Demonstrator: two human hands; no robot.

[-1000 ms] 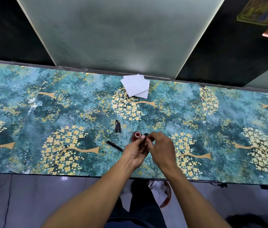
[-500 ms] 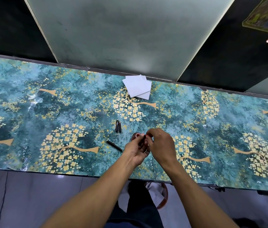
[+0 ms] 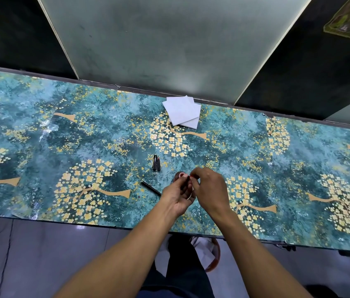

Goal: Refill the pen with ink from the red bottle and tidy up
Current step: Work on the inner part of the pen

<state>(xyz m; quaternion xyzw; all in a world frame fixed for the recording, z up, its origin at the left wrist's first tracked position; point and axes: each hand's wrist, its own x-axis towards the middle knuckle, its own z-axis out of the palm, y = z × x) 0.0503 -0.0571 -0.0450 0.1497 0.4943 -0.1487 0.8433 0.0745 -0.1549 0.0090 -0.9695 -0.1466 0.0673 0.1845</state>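
Observation:
The red ink bottle stands open on the patterned table, half hidden behind my fingers. My left hand and my right hand meet fingertip to fingertip right beside the bottle's mouth, both pinching a small dark pen part that is mostly covered. A thin black pen barrel lies flat just left of my left hand. Two short dark pen pieces lie side by side beyond it.
A small stack of white paper squares rests near the table's far edge, below a pale wall panel. The table's near edge runs just under my forearms, with grey floor below.
My hands have stayed together at the bottle, shifting slightly toward it and covering part of it. The pieces on the table have not moved.

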